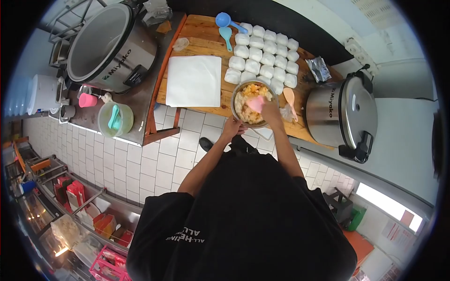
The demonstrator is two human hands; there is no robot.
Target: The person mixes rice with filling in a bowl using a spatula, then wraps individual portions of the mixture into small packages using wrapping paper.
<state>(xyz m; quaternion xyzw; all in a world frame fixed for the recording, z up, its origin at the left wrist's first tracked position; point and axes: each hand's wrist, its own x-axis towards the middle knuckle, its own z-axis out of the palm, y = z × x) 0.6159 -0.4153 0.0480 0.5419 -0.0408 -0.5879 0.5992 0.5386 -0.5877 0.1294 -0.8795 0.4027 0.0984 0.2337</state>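
Here the wooden counter (pixel 206 35) carries nearly everything. On its right end lies a large silver rice cooker (pixel 344 114) with its lid closed; a second, open rice cooker (pixel 110 44) stands on the darker surface to the left. A white sheet (pixel 193 80) lies flat on the counter, and beside it rows of white wrapped packets (pixel 265 51) run toward the far edge, where two blue scoops (pixel 226 25) rest.

At the near edge of the counter sits the metal bowl (pixel 251 105), filled with a pale, yellowish rice mix. The left hand (pixel 233 127) is at the bowl's near rim — its fingers curl against the rim, touching it. The right hand (pixel 271 110) reaches over the bowl from the right, fingers closed around a pink scoop (pixel 257 103) whose end is down in the rice, just left of the fingertips. A peach-coloured rice paddle (pixel 289 99) lies just beside the bowl, on its right.
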